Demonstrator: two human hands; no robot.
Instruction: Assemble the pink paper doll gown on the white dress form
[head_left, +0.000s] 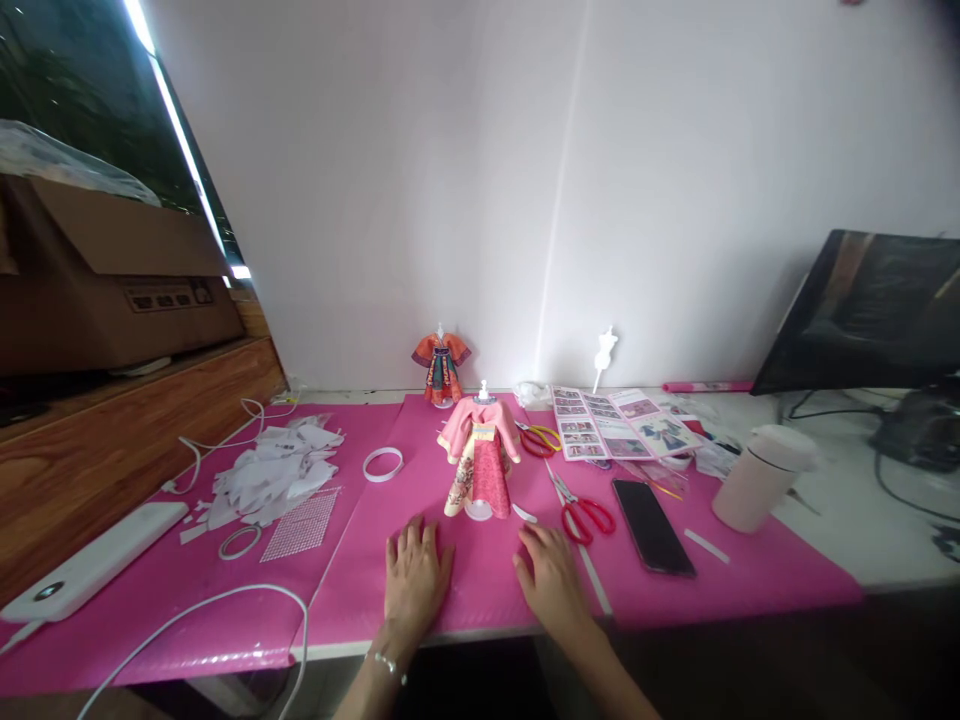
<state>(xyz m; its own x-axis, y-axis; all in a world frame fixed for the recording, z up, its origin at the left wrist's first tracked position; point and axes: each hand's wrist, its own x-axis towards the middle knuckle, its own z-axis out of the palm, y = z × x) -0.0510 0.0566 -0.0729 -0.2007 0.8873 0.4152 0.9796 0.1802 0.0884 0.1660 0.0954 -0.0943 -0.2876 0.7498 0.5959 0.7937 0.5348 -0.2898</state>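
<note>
My left hand (415, 575) lies flat on the pink mat with its fingers stretched out, holding nothing. On the other side, my right hand (550, 578) rests on the mat, fingers loosely apart and nothing in them. Just beyond and between both hands stands a small dress form wearing a doll dress (484, 455), with pink sleeves and a skirt part floral, part rose. Neither hand touches it. A small white curved strip (524, 514) lies close to my right fingertips. Red-handled scissors (585, 508) are to the right of that hand.
Left are white scraps (281, 470), a gridded sheet (301, 524), a tape roll (383, 464) and a power bank (94, 565) with a cable. Behind stands an orange doll dress (441, 366). Right are an instruction sheet (589, 425), a phone (654, 527) and a tumbler (761, 480).
</note>
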